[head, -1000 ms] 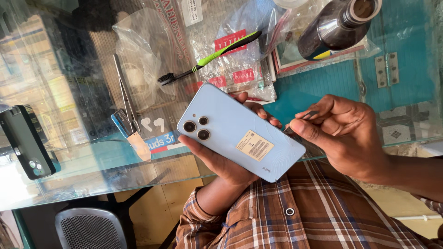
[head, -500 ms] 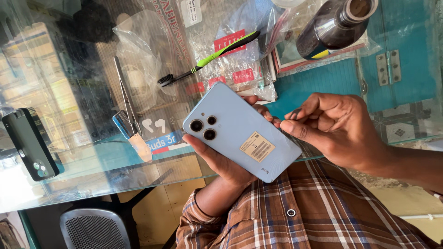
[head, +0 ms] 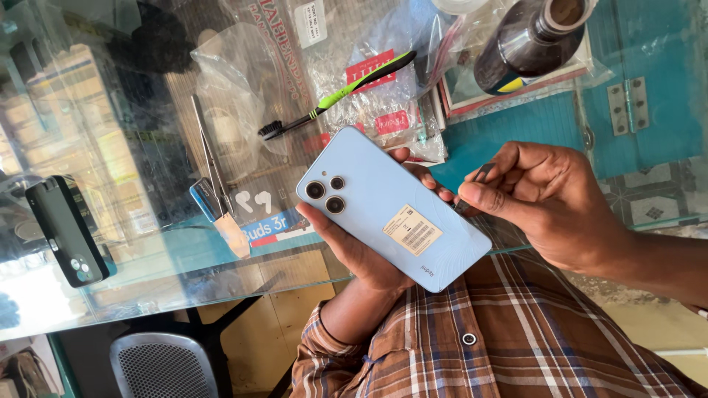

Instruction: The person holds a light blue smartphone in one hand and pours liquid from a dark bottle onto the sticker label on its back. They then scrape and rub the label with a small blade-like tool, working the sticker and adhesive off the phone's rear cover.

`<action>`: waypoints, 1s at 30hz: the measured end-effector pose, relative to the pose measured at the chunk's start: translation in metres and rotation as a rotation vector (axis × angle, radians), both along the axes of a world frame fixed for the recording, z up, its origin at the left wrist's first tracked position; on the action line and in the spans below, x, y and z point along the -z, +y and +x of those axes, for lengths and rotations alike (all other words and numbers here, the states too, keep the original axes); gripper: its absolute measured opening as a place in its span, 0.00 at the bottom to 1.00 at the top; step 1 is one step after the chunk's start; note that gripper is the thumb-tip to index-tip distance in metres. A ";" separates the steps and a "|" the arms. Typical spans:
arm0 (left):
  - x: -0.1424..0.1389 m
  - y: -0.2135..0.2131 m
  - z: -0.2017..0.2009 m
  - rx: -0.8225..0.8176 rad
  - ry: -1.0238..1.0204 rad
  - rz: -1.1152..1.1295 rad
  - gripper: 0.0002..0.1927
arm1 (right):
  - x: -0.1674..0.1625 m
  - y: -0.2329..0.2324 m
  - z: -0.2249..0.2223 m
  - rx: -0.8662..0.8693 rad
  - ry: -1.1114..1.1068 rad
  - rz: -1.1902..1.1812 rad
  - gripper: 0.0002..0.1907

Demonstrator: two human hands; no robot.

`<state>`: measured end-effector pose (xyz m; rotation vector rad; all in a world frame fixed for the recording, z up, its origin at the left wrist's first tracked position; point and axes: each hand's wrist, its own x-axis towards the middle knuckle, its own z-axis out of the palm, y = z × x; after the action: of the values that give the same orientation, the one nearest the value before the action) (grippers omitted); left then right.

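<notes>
Since a second ago little has shifted — our left hand [head: 354,247] still cradles the light-blue phone [head: 391,206] back-up at frame centre, fingers wrapped around it. Our right hand [head: 549,203] stays at the phone's right edge, fingers pinched on a thin metal tool [head: 472,184] — poised there.

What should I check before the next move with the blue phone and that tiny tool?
1. Blue phone cradled in left hand, back facing up: ok.
2. Right hand pinches the small metal tool: ok.
3. Tool tip meets the phone's side edge: cannot tell, fingers hide it.
4. Screen's condition: cannot tell, it faces away.
5. Tweezers and green brush lie apart on the glass table: ok.
</notes>
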<state>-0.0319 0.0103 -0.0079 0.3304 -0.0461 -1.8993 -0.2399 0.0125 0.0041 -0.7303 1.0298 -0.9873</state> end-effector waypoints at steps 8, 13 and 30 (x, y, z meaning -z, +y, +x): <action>-0.009 0.000 -0.002 -0.096 -0.053 -0.005 0.57 | -0.004 0.001 0.011 0.026 -0.042 -0.039 0.05; -0.008 0.000 -0.001 -0.112 -0.055 -0.014 0.57 | -0.005 -0.003 0.013 -0.011 0.019 -0.052 0.05; -0.008 0.001 0.000 -0.035 -0.071 -0.001 0.60 | -0.010 -0.005 0.005 -0.008 0.039 -0.004 0.03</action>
<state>-0.0319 0.0113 -0.0004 0.3954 -0.0878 -1.8529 -0.2353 0.0073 0.0142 -0.7590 1.0581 -0.9716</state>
